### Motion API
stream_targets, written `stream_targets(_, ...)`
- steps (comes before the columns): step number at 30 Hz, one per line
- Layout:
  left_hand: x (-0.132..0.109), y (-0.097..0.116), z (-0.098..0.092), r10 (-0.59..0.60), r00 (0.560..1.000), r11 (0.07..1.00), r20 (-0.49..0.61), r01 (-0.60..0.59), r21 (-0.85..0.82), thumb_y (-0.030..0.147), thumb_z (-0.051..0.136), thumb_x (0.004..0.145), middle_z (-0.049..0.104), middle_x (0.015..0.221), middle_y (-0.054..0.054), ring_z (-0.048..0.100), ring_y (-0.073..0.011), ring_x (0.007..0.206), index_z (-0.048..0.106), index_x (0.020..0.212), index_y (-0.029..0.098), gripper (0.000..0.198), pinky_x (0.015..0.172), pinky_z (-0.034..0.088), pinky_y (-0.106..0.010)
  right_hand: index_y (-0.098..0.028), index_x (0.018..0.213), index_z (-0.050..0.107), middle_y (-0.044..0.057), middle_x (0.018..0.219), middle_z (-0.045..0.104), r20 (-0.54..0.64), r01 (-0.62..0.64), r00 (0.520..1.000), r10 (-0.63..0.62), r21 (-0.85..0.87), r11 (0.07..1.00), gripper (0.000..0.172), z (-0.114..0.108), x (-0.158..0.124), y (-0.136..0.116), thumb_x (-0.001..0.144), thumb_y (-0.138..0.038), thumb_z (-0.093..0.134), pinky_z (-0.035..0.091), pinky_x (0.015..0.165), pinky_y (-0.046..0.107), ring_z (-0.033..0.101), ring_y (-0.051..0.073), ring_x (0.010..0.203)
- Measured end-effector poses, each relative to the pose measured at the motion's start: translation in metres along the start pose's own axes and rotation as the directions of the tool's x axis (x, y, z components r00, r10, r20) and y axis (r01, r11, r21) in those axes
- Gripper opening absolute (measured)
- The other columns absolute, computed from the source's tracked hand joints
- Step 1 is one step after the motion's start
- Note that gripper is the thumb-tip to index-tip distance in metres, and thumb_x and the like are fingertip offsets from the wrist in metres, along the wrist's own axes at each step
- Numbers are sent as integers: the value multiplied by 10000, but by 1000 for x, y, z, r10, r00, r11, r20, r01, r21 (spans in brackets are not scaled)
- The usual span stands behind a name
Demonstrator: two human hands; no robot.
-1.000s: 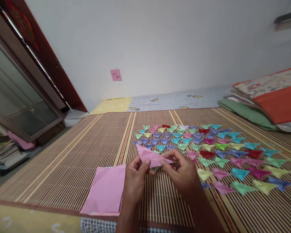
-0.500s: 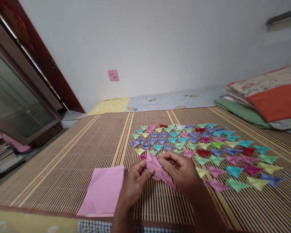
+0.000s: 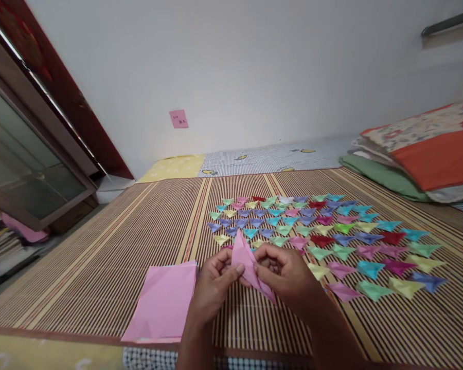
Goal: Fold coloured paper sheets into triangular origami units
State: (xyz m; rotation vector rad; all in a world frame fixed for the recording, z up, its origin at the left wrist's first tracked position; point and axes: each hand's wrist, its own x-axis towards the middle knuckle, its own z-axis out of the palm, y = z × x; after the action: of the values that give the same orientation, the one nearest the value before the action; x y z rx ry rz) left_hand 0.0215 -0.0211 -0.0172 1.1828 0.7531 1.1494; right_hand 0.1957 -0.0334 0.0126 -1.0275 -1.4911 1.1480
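Between my two hands is a folded piece of pink paper, its pointed end up and its lower tip slanting down to the right. My left hand pinches its left side, the thumb lying on the front face. On the other side, the thumb and fingers of my right hand grip the right edge. A stack of square pink paper lies on the mat left of my left hand. Beyond and right of my hands spread rows of small folded paper pieces in many colours.
A striped bamboo mat covers the bed. Folded bedding is piled at the right by the white wall, which bears a pink note. A glass-fronted cabinet and stacked books are at the left.
The pink paper has turned a little more upright in my fingers. My right hand has shifted slightly left along its edge, and the view has moved a little.
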Motion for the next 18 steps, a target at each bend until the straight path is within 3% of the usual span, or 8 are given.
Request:
stream_targets(4,5,-4,9,37,982,999,-186,-42,-25,335,823,828,722,801,-11,639,-123,652,724,924,175,211,633,500,-209,-191,764,644,-46,594,540,-61,58,996,-61,-50,997,123,6,2,-1,875,-227,605,334,488,235,450,110,522)
stream_targets(7,4,-1,20,46,968,998,-247,-36,43,412,759,883,760,918,-56,676,-157,743,727,1112,179,329,623,505,-215,-202,769,608,-27,651,543,-142,110,981,-135,-170,979,134,10,4,2,898,-215,572,370,521,248,484,129,568)
stream_targets(10,0,4,28,25,959,996,-283,-2,84,499,675,931,767,1104,-114,714,-209,885,694,1291,193,473,740,558,-277,-217,741,543,-15,685,517,-194,189,939,-284,-401,897,168,11,7,9,893,-145,531,383,558,262,489,145,606)
stream_targets(12,-2,7,29,20,952,995,-304,11,99,519,679,922,736,1245,-139,706,-261,1056,684,1338,212,517,877,561,-342,-220,754,524,-4,713,513,-176,248,901,-395,-538,805,183,11,8,13,913,-131,510,391,593,277,500,158,636)
stream_targets(15,-4,9,29,52,942,987,-333,1,159,437,780,857,665,1402,-134,600,-299,1300,693,1334,234,525,1071,472,-384,-219,791,528,18,753,539,-93,319,870,-484,-641,698,188,14,9,16,936,-113,473,392,620,293,525,177,672)
stream_targets(18,-4,8,26,60,921,984,-386,11,179,310,793,832,683,1381,-125,605,-291,1294,723,1282,220,464,1064,470,-367,-216,802,534,35,780,560,-43,345,865,-500,-671,656,214,19,9,16,952,-93,443,392,634,301,547,188,699)
